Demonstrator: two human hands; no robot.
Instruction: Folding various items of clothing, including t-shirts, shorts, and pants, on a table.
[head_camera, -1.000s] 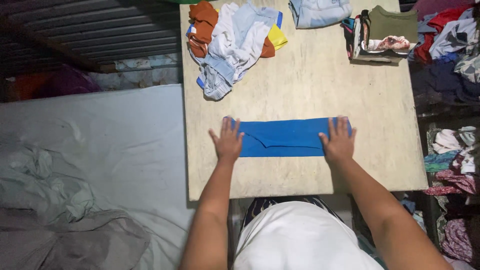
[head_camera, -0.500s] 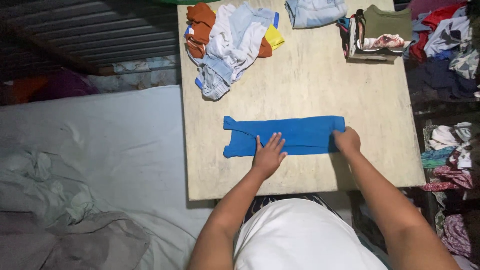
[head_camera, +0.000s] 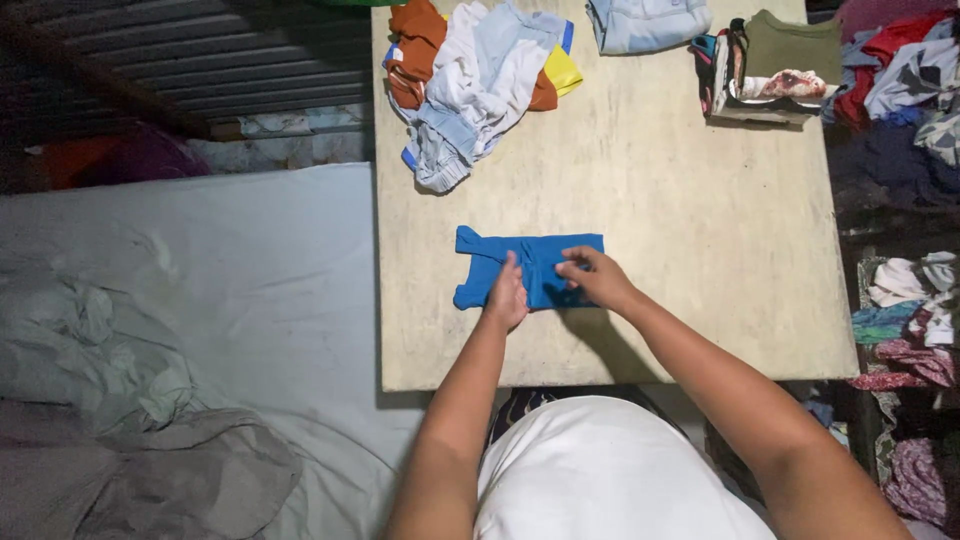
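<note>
My left hand (head_camera: 507, 293) flat on folded blue garment (head_camera: 530, 262); right hand (head_camera: 596, 277) pinching its folded edge, on table (head_camera: 700, 220).

pale worn table (head_camera: 680, 200) w/ folded blue garment (head_camera: 530, 265) near front, loose clothes heap (head_camera: 480, 80) back left, folded stack (head_camera: 770, 70) back right.

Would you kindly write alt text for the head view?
Both hands, left and right, press a folded blue garment on a pale table. Loose clothes and a folded stack lie at its far edge.
</note>
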